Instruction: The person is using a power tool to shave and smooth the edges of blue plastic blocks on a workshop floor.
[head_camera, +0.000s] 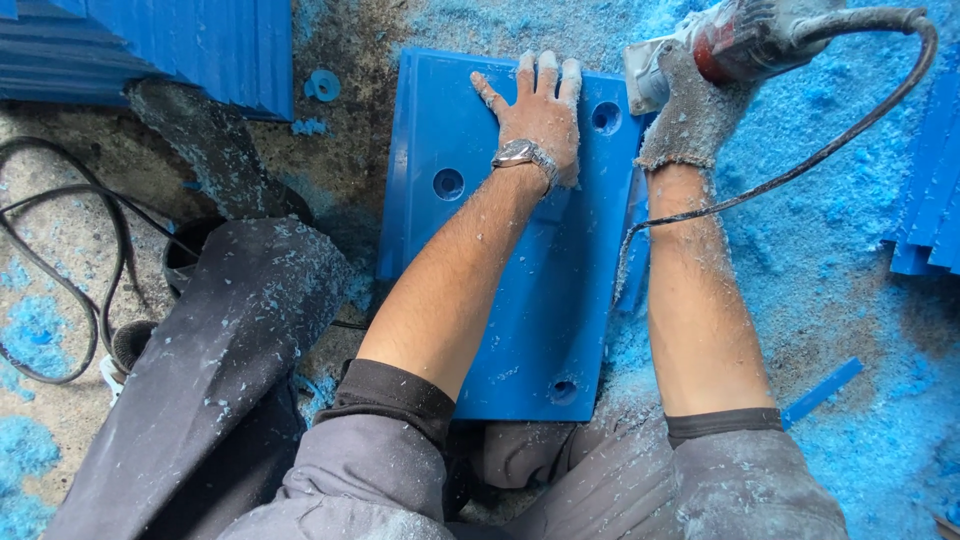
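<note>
A thick blue plastic slab with several round holes lies flat on the dusty ground. My left hand, bare and wearing a wristwatch, presses flat on the slab's far end with fingers spread. My right hand, in a grey knit glove, grips a red and grey power tool at the slab's far right edge. The tool's black cord loops back toward my right forearm.
Blue plastic shavings cover the ground on the right. More blue slabs are stacked at the top left and right edge. Black cables curl on the left. My dark trouser leg stretches at the left.
</note>
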